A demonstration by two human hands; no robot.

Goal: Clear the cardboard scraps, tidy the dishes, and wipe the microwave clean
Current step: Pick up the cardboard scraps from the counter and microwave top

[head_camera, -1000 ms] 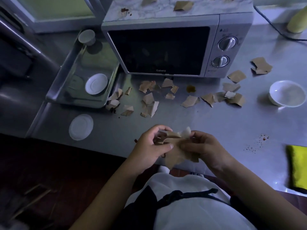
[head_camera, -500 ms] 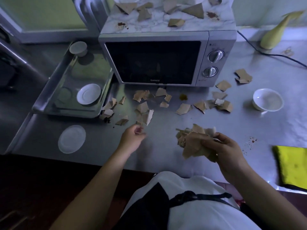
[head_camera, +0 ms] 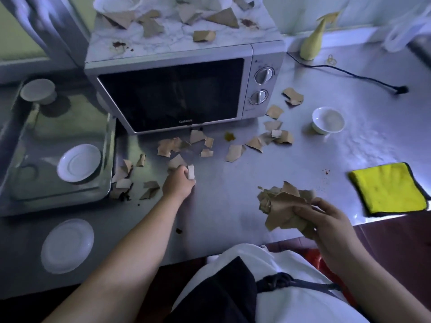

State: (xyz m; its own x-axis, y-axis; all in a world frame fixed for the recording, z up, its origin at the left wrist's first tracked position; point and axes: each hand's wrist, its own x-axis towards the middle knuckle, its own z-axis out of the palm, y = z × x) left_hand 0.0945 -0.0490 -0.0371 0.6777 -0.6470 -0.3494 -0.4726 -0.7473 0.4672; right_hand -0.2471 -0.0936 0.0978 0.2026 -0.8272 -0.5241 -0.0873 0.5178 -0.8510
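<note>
In front of the microwave [head_camera: 177, 89], the left hand [head_camera: 179, 183] pinches a pale scrap [head_camera: 191, 171] off the desk [head_camera: 233, 194]. Farther out front and to the right, the right hand [head_camera: 326, 220] grips a crumpled bundle of cardboard scraps [head_camera: 284, 206]. Loose scraps [head_camera: 234, 152] lie before the microwave door, and more scraps [head_camera: 151, 27] lie on its top. A white bowl [head_camera: 328, 120] stands to its right, and a saucer [head_camera: 79, 162] sits in the tray [head_camera: 70, 194] to its left.
</note>
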